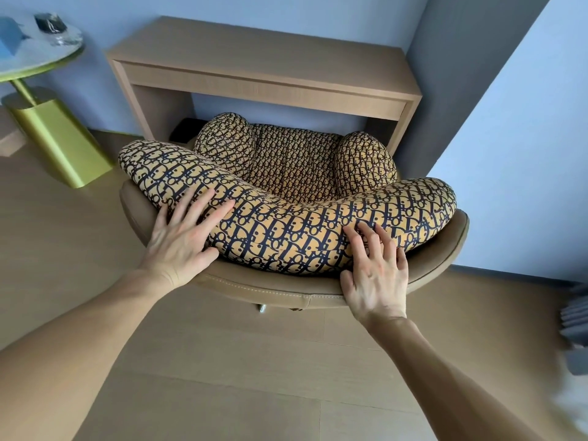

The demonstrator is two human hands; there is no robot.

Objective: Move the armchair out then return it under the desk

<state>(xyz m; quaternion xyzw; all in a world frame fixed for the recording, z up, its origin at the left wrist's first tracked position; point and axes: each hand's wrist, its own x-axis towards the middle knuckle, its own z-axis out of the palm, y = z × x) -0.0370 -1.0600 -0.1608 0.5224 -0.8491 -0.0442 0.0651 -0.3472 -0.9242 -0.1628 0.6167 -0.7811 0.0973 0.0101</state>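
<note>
Armchair partly tucked beneath the desk, our hands on its back

The desk (pixel 264 58) shelters the armchair (pixel 296 173) seat front; its backrest juts toward us. Our left hand (pixel 181 237) and right hand (pixel 375 272) lie spread and flat on the cushion, each grip loose, clasping nothing, probably placed for steering.

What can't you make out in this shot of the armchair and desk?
Head view only:
- Armchair base: hidden by its own shell; only a small metal piece shows.
- Dark thing under the desk: hidden by the cushion, unidentifiable.
- Side table items: cut off by the left edge, blurred.
- Grey thing at right: cut off and blurred.
- Left hand and right hand: palms hidden, so firmness of contact is unclear.
</note>
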